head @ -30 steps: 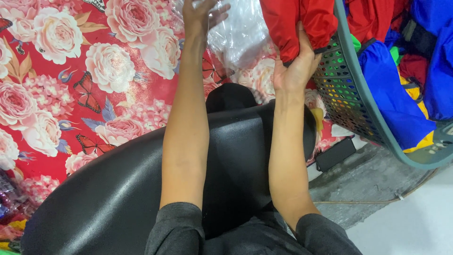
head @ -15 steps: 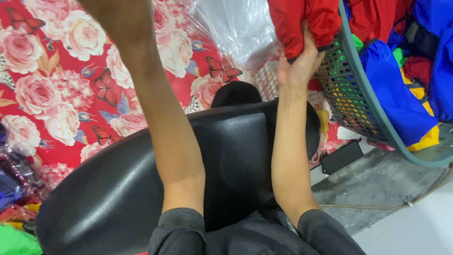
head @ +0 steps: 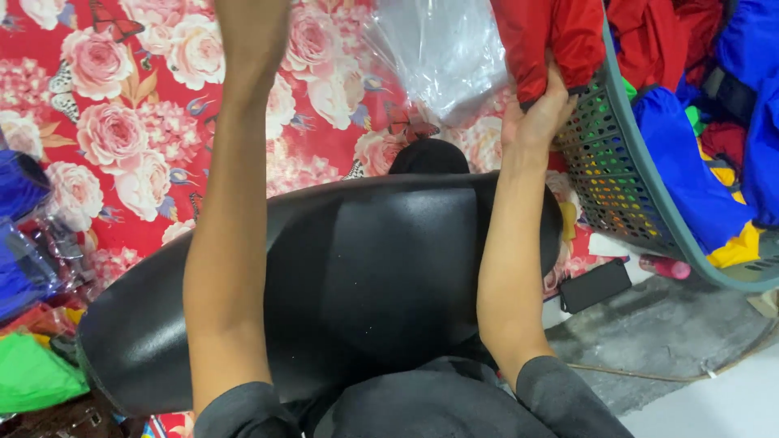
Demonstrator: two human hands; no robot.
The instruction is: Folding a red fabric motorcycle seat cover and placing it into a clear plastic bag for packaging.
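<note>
The person's right hand [head: 540, 113] is closed on a red fabric garment [head: 548, 40], fingers wrapped round its lower hem w/ the thumb side pressed against the rim of a grey-green perforated plastic laundry basket [head: 604, 170]. The garment hangs over that rim, half in, half out, so the grip at the bottom edge looks meant to keep the cloth bunched and under control rather than trailing. The basket sits at the right edge of the floral mat, tilted toward the person, prob. so its contents are easy to reach; inside it are more clothes, incl. blue fabric pieces [head: 690, 178], further red ones and a bit of yellow.

The left arm [head: 231, 211] stretches straight up out of the top of the frame; the left hand itself isn't in view, so its grip can't be judged.

Both forearms pass over a black smooth rounded cushion or seat back [head: 341, 276] lying across the person's lap.

A clear crinkled plastic bag [head: 442, 49] lies on the red mat printed w/ pink roses and butterflies [head: 122, 138], near its top edge, just beside the red garment. At the mat's left edge are bagged blue and green items [head: 24, 373]. A small flat black object [head: 594, 285] rests on the grey concrete floor [head: 673, 332] below the basket.
</note>
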